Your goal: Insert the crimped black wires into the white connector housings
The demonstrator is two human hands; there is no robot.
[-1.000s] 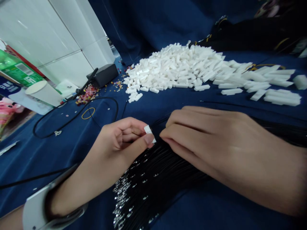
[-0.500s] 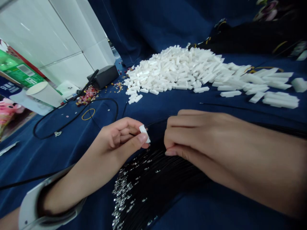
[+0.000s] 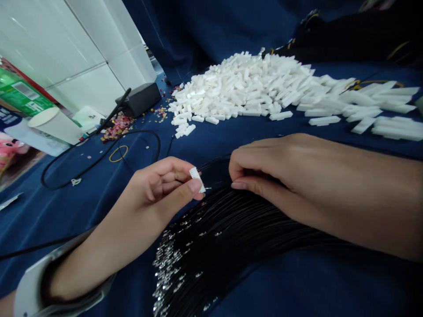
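My left hand (image 3: 161,189) pinches a small white plastic connector (image 3: 197,178) between thumb and forefinger, just above a fan of thin black wires (image 3: 231,237) with metal terminals at their ends (image 3: 167,264). My right hand (image 3: 280,171) is closed a short way to the right of the connector, fingertips pinched on one of the black wires where the bundle rises. A gap of a few centimetres separates the two hands. A big heap of white connectors (image 3: 244,88) lies behind them on the dark blue cloth (image 3: 82,198).
A black adapter box (image 3: 142,99) with its cable (image 3: 99,158) looped on the cloth sits at the back left. Coloured scraps (image 3: 119,125), a yellow rubber band (image 3: 118,153) and a white paper cup (image 3: 53,125) lie left. White tiled wall behind.
My right hand curled from flat fingers into a pinch on the wires and drew slightly away from the connector. My left hand kept hold of the connector, shifting a little left.
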